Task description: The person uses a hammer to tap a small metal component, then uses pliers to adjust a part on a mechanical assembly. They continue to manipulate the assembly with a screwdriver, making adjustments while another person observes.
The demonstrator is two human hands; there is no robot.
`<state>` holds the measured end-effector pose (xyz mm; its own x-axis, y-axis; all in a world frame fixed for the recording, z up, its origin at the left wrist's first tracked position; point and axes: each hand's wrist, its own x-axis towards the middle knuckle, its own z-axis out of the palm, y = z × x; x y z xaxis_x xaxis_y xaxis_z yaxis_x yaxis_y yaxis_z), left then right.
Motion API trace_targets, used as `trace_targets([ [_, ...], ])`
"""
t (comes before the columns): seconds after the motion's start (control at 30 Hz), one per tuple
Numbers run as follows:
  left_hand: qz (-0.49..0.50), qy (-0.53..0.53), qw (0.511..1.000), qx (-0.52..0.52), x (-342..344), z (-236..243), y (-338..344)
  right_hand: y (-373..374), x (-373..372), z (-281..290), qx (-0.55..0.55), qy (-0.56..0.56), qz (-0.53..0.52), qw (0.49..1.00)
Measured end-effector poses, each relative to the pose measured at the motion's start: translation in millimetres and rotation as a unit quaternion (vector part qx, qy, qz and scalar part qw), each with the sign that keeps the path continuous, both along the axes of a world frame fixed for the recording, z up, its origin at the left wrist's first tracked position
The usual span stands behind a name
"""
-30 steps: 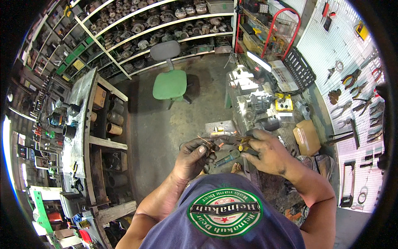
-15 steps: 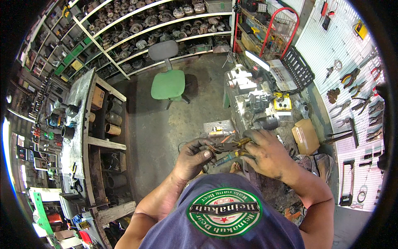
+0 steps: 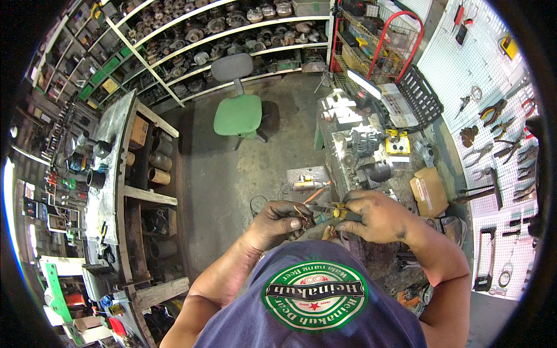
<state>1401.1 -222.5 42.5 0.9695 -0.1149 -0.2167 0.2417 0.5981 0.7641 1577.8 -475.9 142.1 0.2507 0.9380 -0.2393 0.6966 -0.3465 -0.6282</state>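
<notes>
Just beyond the dark shirt front, both hands are raised close together. My left hand pinches a small dark part with bare copper wire sticking up from it; the fingers hide most of this part. Closed around yellow-handled pliers is my right hand. The pliers' dark jaws point left, toward the wire, and I cannot tell whether they touch it. A blue-green length shows just below the jaws; whether the right hand holds it too is unclear.
A workbench on the right bears an alternator, a cardboard box and a black tool case. A green chair stands ahead. A wooden bench is at left. Pliers hang on a white pegboard.
The pliers have turned and drawn slightly right with my right hand. My left hand has turned the small part, and its copper wire now points up. The view has shifted a little.
</notes>
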Motion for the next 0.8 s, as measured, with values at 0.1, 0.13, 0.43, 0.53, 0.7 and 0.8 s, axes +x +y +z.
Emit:
trace_targets([
  [0.1,0.056,0.021,0.998,-0.033,0.9,-1.2,-8.0,-2.5,0.1,2.1,0.039,-0.030,-0.016,0.999],
  [0.13,0.074,0.030,0.995,-0.054,1.6,-1.2,-8.4,-3.2,-0.8,2.4,0.069,-0.070,-0.006,0.995],
  [0.43,0.060,0.031,0.997,-0.030,4.5,1.4,-0.6,-6.4,-11.5,9.8,0.083,-0.208,0.011,0.975],
  [0.53,0.062,0.032,0.997,-0.014,5.4,0.9,0.7,-5.8,-14.3,13.8,0.074,-0.233,0.008,0.970],
  [0.7,0.049,0.012,0.999,-0.014,7.5,-1.1,1.7,-5.3,-16.5,17.9,0.053,-0.249,0.003,0.967],
  [0.8,0.051,0.013,0.999,0.001,8.0,-1.7,2.5,-5.4,-15.9,17.6,0.051,-0.272,0.018,0.961],
])
